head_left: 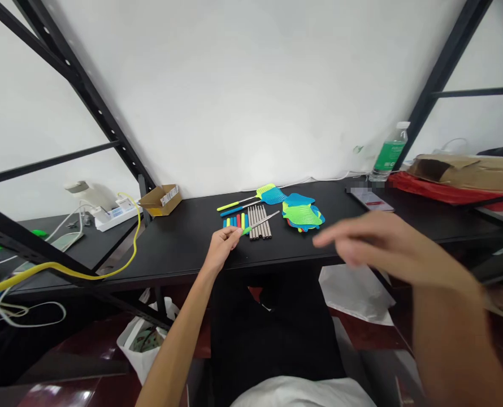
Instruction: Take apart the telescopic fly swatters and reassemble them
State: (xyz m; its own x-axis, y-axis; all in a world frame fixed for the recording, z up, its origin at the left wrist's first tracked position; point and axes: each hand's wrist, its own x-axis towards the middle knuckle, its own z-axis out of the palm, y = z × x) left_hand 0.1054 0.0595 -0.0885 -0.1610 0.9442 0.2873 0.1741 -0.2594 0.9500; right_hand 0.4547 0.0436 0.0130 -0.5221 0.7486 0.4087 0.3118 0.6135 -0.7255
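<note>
My left hand (pixel 222 246) is closed in a pinch on a thin metal rod with a green grip (pixel 259 222), which slants up to the right over a row of coloured handles and metal rods (pixel 248 223) lying on the black table (pixel 183 243). My right hand (pixel 376 244) hovers blurred at the right, fingers stretched out toward a pile of blue and green swatter heads (pixel 302 215), holding nothing. Two assembled fly swatters (pixel 255 198) lie behind the row.
A small cardboard box (pixel 161 199) sits at the table's left, a power strip (pixel 116 213) and yellow cable (pixel 65 271) further left. A green-labelled bottle (pixel 388 152), papers (pixel 370 198) and a cardboard box (pixel 467 169) on red material stand right. Black shelf struts frame both sides.
</note>
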